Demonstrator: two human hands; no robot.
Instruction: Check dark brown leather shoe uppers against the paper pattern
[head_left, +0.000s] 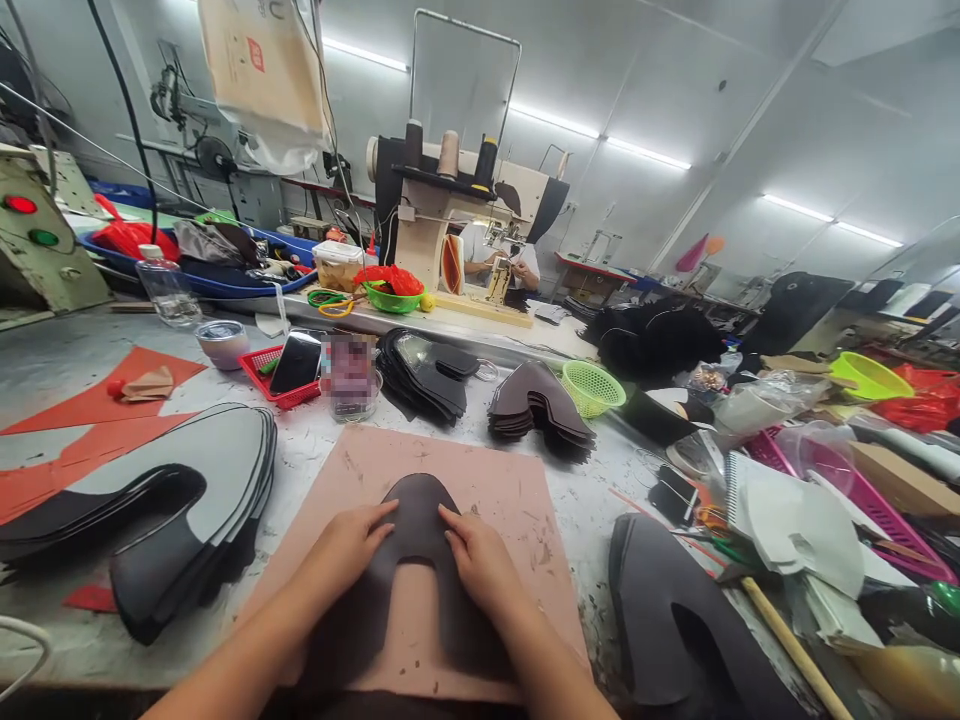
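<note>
Workpiece position: one dark arched piece (421,515) lies on the pink board (495,480) at the near centre of the table (304,440), curved end far, two legs extending near. The forearms partly cover the legs.

Grip: the left hand (352,540) touches the left edge of the curve; the right hand (481,558) touches the right edge. On each, thumb and forefinger are slightly parted at the edge; whether they pinch the material or only press on it cannot be told. Neither hand shows a tool.

Stage: the single piece appears positioned, but no seam or fold can be made out on it, so its degree of completion is uncertain. Similar pieces are stacked in a left pile (232,475), a right pile (652,570) and two far piles, one black (412,375) and one brown (521,395); which are finished and which remain cannot be determined
</note>
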